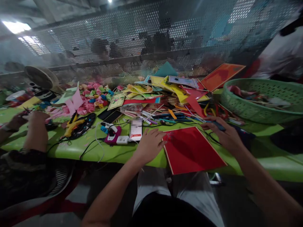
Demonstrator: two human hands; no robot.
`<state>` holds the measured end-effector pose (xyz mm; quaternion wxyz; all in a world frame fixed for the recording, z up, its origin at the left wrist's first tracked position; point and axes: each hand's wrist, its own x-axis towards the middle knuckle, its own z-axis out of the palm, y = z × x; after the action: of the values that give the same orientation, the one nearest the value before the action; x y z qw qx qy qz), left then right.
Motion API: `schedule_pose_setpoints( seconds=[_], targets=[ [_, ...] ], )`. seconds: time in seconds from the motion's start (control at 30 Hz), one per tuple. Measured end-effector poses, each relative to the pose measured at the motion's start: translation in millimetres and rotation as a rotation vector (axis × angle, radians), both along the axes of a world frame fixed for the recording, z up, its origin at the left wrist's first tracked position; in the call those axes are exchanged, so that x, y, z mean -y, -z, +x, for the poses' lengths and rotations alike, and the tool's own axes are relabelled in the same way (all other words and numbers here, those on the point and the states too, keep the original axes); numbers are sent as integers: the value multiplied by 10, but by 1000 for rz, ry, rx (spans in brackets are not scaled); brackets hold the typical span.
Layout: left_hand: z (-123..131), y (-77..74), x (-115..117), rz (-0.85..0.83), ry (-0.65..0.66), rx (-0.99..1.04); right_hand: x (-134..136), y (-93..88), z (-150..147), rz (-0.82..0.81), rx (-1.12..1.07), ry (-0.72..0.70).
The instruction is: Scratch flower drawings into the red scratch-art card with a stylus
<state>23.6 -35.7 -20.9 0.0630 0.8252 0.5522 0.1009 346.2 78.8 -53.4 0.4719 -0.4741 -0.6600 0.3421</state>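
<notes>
A red square panel (193, 151) with light edges lies at the table's front edge, a small design near its upper left corner. My left hand (151, 143) rests beside its left edge, palm down, fingers stretched out and touching that corner area. Over the panel's upper right side, my right hand (223, 134) is closed around a dark blue hand tool (216, 124); its exact kind is hard to make out. Black cable runs near it. Just left of my left hand lies a lit phone (136, 130).
A purple power strip (113, 136) with plugs and cords sits left of the phone. Behind are heaped pencils, coloured cards (182, 81) and folded paper pieces (94, 94). A green basket (262, 101) stands right. At left, a co-worker's hands (33, 116) work near a yellow glue gun (73, 127).
</notes>
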Motion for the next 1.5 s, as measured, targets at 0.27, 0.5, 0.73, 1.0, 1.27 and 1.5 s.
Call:
schedule_pose_setpoints(
  seconds=[0.27, 0.5, 0.73, 1.0, 1.27, 1.5],
  targets=[
    [389, 18, 266, 0, 632, -38, 318, -141, -191, -192, -367, 22],
    [702, 437, 213, 72, 744, -114, 446, -181, -739, -317, -395, -149],
    [734, 669, 169, 116, 739, -58, 418, -94, -1106, -425, -238, -162],
    [740, 737, 125, 237, 749, -59, 330, 185, -1118, -455, -242, -113],
    [718, 806, 109, 263, 774, -51, 343, 242, -1066, -470, -345, -38],
    [672, 763, 96, 244, 770, -28, 320, 244, -1064, -482, -320, -55]
  ],
)
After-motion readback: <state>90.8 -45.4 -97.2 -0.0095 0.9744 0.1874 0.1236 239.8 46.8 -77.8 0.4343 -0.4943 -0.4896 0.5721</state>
